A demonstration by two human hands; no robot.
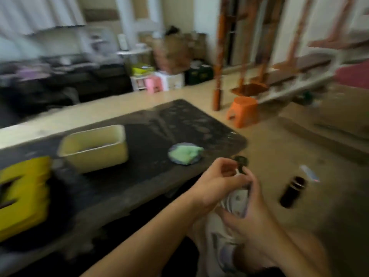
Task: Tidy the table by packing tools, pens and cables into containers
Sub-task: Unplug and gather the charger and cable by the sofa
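Steadying the grip comes first, I judge, since both hands work off the table (179, 120), just past its near right corner, while the tub (95, 156) that could take the catch stands on the table's middle, well to the left. The left hand (215, 184) has curled fingers, thumb and forefinger pinching near the top of a small dark item (240, 161). The right hand (255, 212) curls round its lower part from beneath. Blur hides what the item is, though a pale strand under the dark head suggests a cable end. Its long axis looks near upright, head pointing up and away from the person. Gathering any slack before swinging over the table should prevent snagging.
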